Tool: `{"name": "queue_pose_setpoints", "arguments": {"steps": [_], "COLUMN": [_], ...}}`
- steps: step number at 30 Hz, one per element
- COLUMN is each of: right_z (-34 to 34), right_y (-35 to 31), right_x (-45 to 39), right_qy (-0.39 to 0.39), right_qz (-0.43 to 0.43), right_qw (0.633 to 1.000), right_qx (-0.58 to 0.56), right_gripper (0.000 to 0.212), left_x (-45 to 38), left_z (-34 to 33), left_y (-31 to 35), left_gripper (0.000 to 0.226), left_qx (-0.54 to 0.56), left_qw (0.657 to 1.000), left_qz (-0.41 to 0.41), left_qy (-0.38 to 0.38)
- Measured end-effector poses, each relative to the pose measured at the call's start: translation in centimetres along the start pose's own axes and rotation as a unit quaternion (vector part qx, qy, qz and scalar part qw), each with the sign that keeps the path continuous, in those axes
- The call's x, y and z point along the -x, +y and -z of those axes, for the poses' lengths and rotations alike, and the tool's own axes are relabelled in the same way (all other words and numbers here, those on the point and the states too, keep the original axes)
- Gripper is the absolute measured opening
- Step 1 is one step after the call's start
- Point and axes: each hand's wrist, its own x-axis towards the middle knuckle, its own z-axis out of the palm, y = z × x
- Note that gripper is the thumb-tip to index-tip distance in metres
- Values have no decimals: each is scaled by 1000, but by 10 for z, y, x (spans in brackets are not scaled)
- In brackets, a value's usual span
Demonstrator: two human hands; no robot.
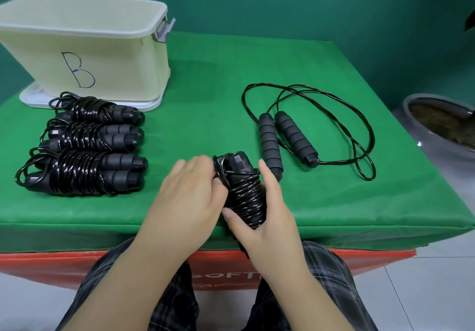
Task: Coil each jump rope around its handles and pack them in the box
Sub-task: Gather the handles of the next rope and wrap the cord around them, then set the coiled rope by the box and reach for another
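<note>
Green cloth covers the table [200, 94], and at its far left corner stands a cream plastic box [84, 47] with a blue letter B drawn on its side; it sits on a white lid [30, 99], and from here its inside is out of sight, so I cannot tell what it holds. Just in front of the box lie three coiled ropes [84, 145] in a row, one behind another, each a pair of black handles bound tight with glossy black cord, with loose loops poking out at the left ends. Near the front edge, at the middle, the left hand [185, 197] has its fingers curled against the top end of the rope being coiled [244, 191], where a small loop of cord shows by the handle caps. That bundle is held upright, tilted slightly, cord wound closely round both handles along the lower part. The right hand [270, 217] clasps it from the other side, thumb across the front of the coils and fingers wrapped behind. Further right, well apart, the uncoiled rope [288, 140] lies flat, its two ribbed foam handles side by side and its cord spread in wide loops. Beyond the table edge sits a grey plant pot [437, 125].
</note>
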Motion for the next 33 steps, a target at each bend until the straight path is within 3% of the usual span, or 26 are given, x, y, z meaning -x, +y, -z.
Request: {"name": "queue_pose_setpoints", "arguments": {"steps": [3, 10, 19, 23, 28, 33], "right_z": [0, 0, 5, 11, 13, 2], "right_y": [-3, -15, -27, -35, -50, -67], "right_x": [-1, -4, -11, -13, -30, -45], "right_qy": [-18, -35, -59, -34, 1, -8], "right_qz": [3, -18, -57, -28, -18, 55], "right_qw": [999, 991, 990, 992, 989, 983], "right_qx": [47, 127, 112, 119, 148, 175], "right_gripper": [80, 80, 79, 82, 79, 63], "left_x": [0, 8, 20, 22, 10, -2], "left_z": [1, 4, 14, 19, 29, 53], "left_y": [-2, -3, -7, -16, -30, -43], "left_gripper": [27, 27, 27, 34, 21, 23], "left_qx": [33, -11, -14, 160, 288, 303], "left_qw": [999, 1000, 998, 987, 954, 938], "left_qz": [1, -9, -54, 14, 86, 140], "left_qy": [-1, 27, 23, 18, 15, 97]}}
